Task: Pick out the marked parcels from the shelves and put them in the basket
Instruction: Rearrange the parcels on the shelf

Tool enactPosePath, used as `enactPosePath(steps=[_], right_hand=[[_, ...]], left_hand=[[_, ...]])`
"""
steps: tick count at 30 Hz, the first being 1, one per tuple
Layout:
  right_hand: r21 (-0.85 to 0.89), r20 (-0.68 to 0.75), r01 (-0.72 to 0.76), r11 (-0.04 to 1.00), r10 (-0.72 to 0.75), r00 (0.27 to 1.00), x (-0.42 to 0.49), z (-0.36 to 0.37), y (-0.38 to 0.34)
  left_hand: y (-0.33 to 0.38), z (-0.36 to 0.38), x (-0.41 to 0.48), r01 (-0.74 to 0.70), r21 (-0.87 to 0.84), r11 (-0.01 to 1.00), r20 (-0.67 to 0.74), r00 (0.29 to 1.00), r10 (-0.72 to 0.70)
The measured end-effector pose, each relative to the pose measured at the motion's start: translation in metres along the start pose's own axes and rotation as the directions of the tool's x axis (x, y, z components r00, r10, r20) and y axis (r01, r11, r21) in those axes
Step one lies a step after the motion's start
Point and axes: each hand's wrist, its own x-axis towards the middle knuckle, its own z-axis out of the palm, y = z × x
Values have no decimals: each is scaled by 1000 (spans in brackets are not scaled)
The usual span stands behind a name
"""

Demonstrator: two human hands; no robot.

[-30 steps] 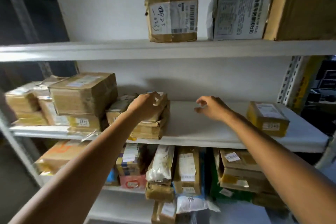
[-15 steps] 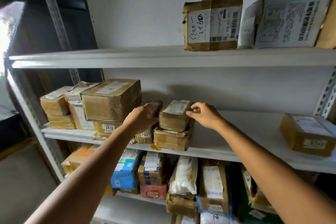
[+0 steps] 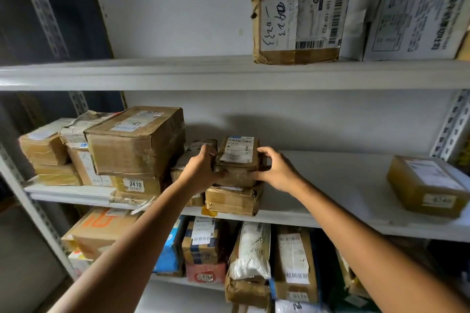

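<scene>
A small brown taped parcel with a white barcode label on top sits on a flatter brown parcel on the middle shelf. My left hand grips its left side, thumb along the front. On its right side my right hand clasps it, fingers over the top edge and thumb at the front. Behind my left hand another small parcel is partly hidden. No basket is in view.
A stack of brown boxes fills the left of the middle shelf, one labelled 0410. A lone box sits far right. The top shelf holds a box with handwritten numbers and a white parcel. Several parcels crowd the lower shelf.
Both hands have closed in on the small top parcel: the left moved from the parcel behind it to its left side, the right wrapped round its right side. The view came closer.
</scene>
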Motion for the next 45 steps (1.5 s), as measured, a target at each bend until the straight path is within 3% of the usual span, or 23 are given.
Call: enactPosePath(steps=[6, 15, 28, 38, 45], right_hand=[[80, -90, 65, 995, -58, 994, -2, 3, -5], [86, -198, 104, 991, -85, 976, -19, -1, -11], [256, -291, 55, 965, 23, 956, -45, -37, 3], [229, -306, 78, 970, -5, 952, -60, -52, 6], [377, -249, 65, 924, 34, 968, -71, -60, 7]], left_hand=[[-2, -1, 0, -18, -177, 984, -68, 998, 6], [6, 0, -8, -105, -303, 947, -105, 991, 77], [43, 13, -19, -200, -301, 932, -115, 978, 173], [61, 18, -26, -206, -338, 918, -134, 976, 169], [79, 15, -32, -270, -205, 941, -205, 952, 228]])
